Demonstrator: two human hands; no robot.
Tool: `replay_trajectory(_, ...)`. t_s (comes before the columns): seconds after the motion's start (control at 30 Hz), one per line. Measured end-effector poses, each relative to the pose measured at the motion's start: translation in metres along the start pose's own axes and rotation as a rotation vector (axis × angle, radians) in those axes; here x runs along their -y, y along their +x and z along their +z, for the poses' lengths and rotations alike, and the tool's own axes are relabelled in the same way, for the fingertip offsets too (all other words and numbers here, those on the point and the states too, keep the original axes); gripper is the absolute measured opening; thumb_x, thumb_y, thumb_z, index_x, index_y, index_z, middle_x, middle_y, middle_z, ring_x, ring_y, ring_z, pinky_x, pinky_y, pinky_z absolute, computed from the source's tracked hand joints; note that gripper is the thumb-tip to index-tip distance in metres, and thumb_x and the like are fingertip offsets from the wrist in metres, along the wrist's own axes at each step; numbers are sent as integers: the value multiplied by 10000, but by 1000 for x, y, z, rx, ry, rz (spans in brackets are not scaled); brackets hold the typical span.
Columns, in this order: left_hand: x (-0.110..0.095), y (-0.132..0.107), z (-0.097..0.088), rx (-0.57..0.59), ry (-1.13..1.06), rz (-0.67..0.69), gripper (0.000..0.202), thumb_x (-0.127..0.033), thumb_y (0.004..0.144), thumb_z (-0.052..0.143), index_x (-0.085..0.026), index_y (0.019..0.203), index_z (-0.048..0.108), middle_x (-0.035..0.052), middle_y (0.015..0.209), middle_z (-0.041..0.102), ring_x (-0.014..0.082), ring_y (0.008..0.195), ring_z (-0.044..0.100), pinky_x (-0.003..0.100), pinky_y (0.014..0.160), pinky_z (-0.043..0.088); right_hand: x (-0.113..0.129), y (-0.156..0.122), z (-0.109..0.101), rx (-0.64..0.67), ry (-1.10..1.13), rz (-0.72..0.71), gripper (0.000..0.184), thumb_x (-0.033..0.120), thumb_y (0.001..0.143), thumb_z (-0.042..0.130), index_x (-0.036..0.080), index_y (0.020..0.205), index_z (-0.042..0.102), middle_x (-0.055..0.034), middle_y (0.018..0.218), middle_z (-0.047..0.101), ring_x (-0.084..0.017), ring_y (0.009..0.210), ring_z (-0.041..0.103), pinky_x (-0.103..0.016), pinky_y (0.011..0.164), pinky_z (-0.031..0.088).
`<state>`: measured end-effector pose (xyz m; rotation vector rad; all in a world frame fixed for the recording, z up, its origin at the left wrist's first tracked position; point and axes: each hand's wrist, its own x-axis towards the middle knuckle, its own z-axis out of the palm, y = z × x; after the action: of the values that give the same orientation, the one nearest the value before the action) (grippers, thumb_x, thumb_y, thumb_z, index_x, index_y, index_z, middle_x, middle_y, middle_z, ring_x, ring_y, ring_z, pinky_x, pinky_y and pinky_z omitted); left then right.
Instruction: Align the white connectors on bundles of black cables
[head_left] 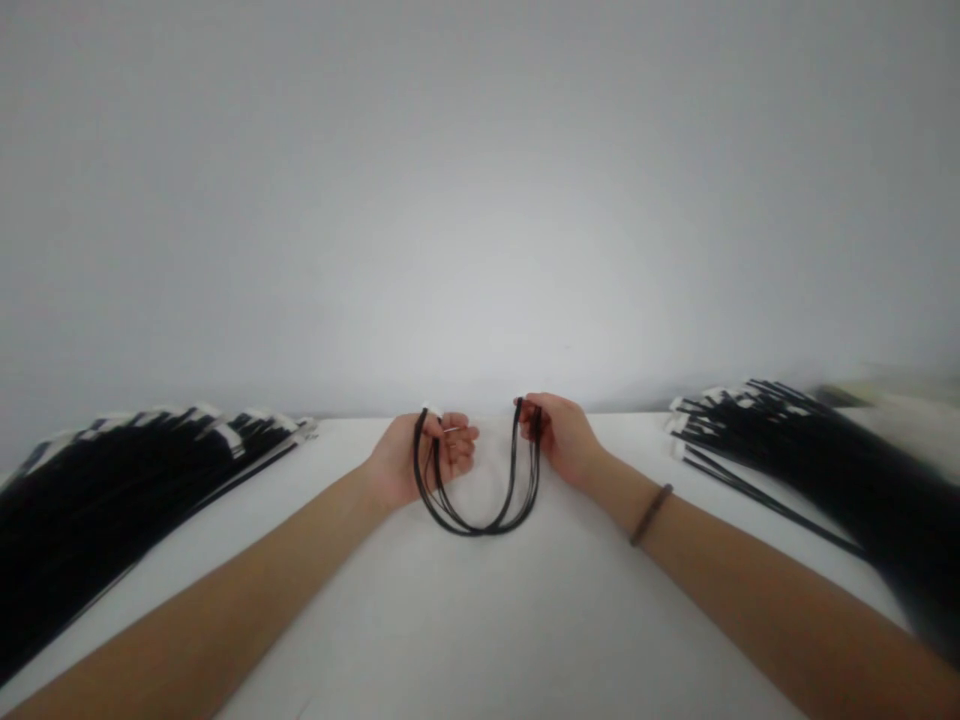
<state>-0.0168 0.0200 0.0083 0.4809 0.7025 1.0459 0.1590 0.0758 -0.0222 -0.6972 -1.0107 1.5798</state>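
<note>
A black wire harness (480,532) hangs in a U shape between my two hands, a little above the white table. My left hand (424,455) is turned palm up and pinches one end with the thumb, where a small white connector shows; its other fingers are loosely curled. At the other end, my right hand (559,435) grips the strands between thumb and fingers. What sits at that end is mostly hidden by the fingers. The strands spread apart slightly near both hands and run together at the bottom of the loop.
To the left lies a large pile of black cables (112,500) with white ends. Another pile of black cables (817,460) with white ends is at the right, a few strands lying apart. Behind the white table (495,630) rises a plain pale wall (480,200).
</note>
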Motion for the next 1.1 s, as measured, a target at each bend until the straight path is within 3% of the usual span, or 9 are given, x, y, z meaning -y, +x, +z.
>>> replay_trajectory(0.17,-6,2,3,-119,57,-113,132,-11,571,408,-135,600,444,-57,404,279,51,276,244,155,252,183,0,4,-2,-32,38,66,109,239,616,587,135,632,556,-11,571,558,-89,485,472,-223,471,373)
replay_trajectory(0.27,-8,0,7,-164,62,-60,100,-43,573,429,-131,614,452,-43,434,297,65,309,270,178,275,235,0,5,-3,-14,66,96,92,218,619,582,134,625,543,-11,571,555,-85,482,473,-216,465,377)
replay_trajectory(0.47,-9,-3,8,-85,-64,148,207,-96,497,420,-90,690,496,29,512,387,124,411,392,257,368,376,3,6,-3,-9,137,139,67,179,625,545,133,588,514,-2,554,514,-75,473,448,-211,452,377)
replay_trajectory(0.63,-12,0,9,-313,128,88,219,-5,470,396,-117,645,465,45,522,453,114,407,441,221,363,380,2,7,-3,-5,127,127,59,187,628,535,136,610,512,5,557,508,-77,469,450,-218,462,382)
replay_trajectory(0.7,-12,-1,12,-349,159,49,202,18,481,390,-123,612,451,19,483,433,82,345,392,182,316,322,0,7,-2,6,113,111,53,181,620,543,135,615,517,4,557,515,-79,474,455,-216,460,376)
replay_trajectory(0.8,-11,-5,17,-323,147,46,119,-31,540,404,-120,585,468,-46,394,301,50,266,236,162,259,188,-2,6,-1,14,100,86,67,192,615,556,138,615,517,2,562,526,-83,484,460,-217,467,374)
replay_trajectory(0.87,-10,-7,18,-302,111,98,101,-87,570,406,-109,600,500,-52,382,261,66,270,234,182,260,194,-3,6,-2,19,94,77,81,204,611,567,142,611,514,1,564,531,-84,484,461,-219,465,370)
replay_trajectory(1.1,-5,-2,17,-221,52,214,298,-235,723,347,-31,737,562,33,487,419,109,372,372,248,332,339,-5,8,-3,39,95,63,118,231,604,597,144,611,519,4,568,540,-80,476,465,-219,463,359)
